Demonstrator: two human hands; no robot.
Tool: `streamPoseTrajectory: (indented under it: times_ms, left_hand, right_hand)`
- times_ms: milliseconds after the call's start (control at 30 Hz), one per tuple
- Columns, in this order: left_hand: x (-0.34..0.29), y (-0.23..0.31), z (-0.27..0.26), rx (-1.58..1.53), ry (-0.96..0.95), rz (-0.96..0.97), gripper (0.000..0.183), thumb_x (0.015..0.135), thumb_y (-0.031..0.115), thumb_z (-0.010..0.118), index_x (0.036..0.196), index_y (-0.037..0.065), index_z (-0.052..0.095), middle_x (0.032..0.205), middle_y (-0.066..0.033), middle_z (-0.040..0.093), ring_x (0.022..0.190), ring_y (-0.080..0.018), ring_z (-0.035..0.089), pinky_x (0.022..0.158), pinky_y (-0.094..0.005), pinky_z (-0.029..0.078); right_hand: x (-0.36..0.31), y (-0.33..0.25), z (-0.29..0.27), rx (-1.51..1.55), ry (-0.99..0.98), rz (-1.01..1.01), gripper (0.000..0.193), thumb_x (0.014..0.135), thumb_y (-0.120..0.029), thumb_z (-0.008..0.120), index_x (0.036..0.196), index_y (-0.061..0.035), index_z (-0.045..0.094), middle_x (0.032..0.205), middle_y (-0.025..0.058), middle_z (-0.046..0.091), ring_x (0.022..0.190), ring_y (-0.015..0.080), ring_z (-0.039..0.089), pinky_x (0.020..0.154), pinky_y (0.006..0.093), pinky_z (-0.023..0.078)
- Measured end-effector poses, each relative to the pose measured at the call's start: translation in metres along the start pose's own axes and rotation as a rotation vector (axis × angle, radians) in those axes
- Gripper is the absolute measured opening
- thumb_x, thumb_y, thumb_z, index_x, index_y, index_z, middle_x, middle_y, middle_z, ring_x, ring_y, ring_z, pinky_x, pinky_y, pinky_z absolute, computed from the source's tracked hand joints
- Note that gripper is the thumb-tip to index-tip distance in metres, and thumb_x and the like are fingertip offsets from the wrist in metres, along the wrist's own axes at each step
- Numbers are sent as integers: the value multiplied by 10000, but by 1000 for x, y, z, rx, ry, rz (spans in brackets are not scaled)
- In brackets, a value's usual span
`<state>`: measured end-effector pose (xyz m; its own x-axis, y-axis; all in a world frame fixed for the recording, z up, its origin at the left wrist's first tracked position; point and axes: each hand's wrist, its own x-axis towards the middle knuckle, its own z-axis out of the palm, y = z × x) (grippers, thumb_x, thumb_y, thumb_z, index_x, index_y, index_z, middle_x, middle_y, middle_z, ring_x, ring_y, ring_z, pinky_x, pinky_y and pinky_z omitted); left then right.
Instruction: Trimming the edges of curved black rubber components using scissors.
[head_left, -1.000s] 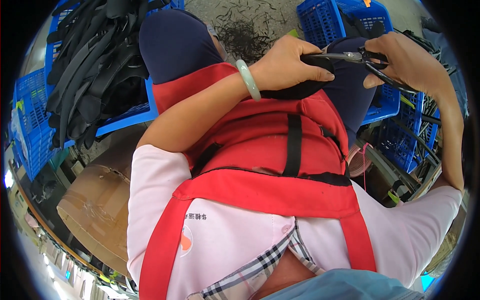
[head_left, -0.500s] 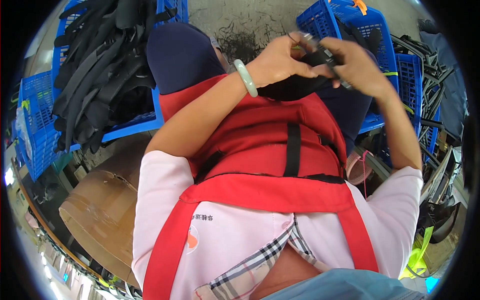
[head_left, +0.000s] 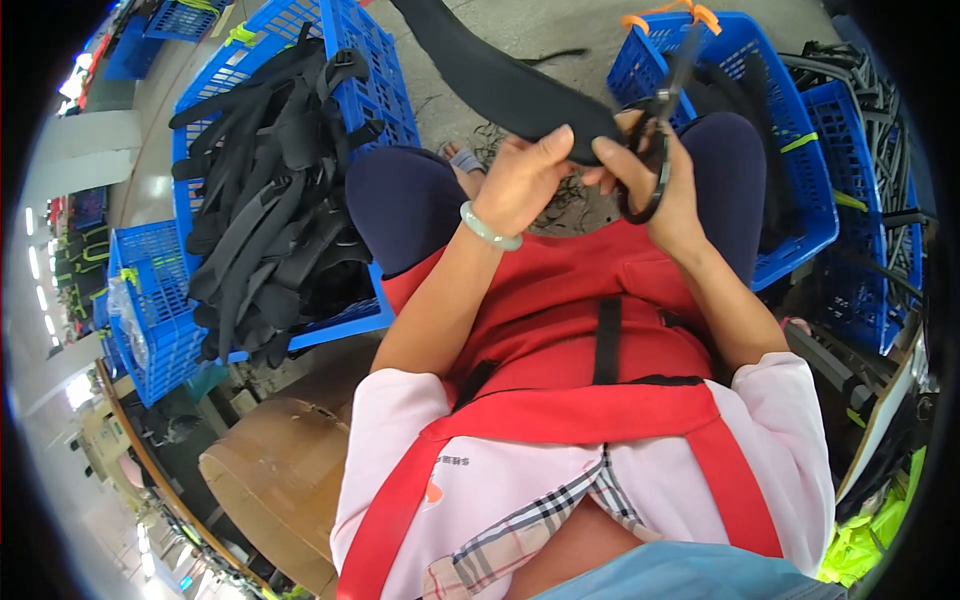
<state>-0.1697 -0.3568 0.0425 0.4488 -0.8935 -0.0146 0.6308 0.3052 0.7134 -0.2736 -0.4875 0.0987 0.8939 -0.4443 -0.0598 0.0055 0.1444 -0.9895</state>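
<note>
A long curved black padded strap (head_left: 500,90) reaches from my hands toward the far left. My left hand (head_left: 525,185) pinches its near end between thumb and fingers; a pale green bangle is on that wrist. My right hand (head_left: 660,190) has scissors (head_left: 658,195) in it, the black handle loops round its fingers and the blurred blades pointing up and away. The right thumb and fingertips also meet at the strap's near end. A red apron (head_left: 560,300) covers my lap below the hands.
To the left, a blue crate (head_left: 385,85) is heaped with black straps (head_left: 285,200). At the right stands another blue crate (head_left: 810,200) with black pieces inside, and dark strips (head_left: 860,90) lie beyond it. A cardboard box (head_left: 270,470) is by my left side. Black scraps litter the floor.
The black strap, earlier bunched low between my hands, now extends out to the far left. My right hand has come lower, and the scissors now point up. The view has shifted.
</note>
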Motion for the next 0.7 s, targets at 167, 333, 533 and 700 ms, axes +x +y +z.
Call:
streamPoseTrajectory:
  times_ms: [167, 333, 533, 700]
  left_hand:
    - [-11, 17, -17, -87, 204, 221, 218, 840, -38, 633, 1048, 29, 634, 1035, -75, 663, 990, -201, 629, 904, -357, 498]
    - [-14, 37, -11, -155, 346, 281, 248, 790, -113, 628, 984, 42, 638, 951, -51, 670, 893, -167, 655, 840, -322, 532]
    - [-14, 35, -23, -158, 377, 246, 293, 786, -130, 619, 998, 72, 633, 936, -31, 665, 870, -155, 656, 839, -320, 535]
    - [-16, 33, -37, -132, 305, 237, 319, 813, -120, 585, 1075, 61, 604, 998, -60, 646, 946, -208, 642, 877, -378, 524]
  right_hand:
    - [3, -3, -5, -150, -160, 180, 267, 872, -199, 695, 975, -13, 533, 683, 8, 517, 552, 70, 487, 491, 221, 389]
    - [-20, -5, -32, -554, -375, 107, 487, 795, -327, 763, 1012, 13, 490, 667, 30, 405, 618, 107, 368, 543, 265, 346]
    - [-34, -1, -38, -573, -453, 336, 601, 740, -408, 791, 1033, 19, 485, 689, 62, 379, 652, 136, 385, 583, 289, 359]
    - [-33, 2, -39, -531, -443, 243, 581, 740, -433, 777, 995, 12, 505, 715, 59, 381, 687, 141, 376, 607, 294, 351]
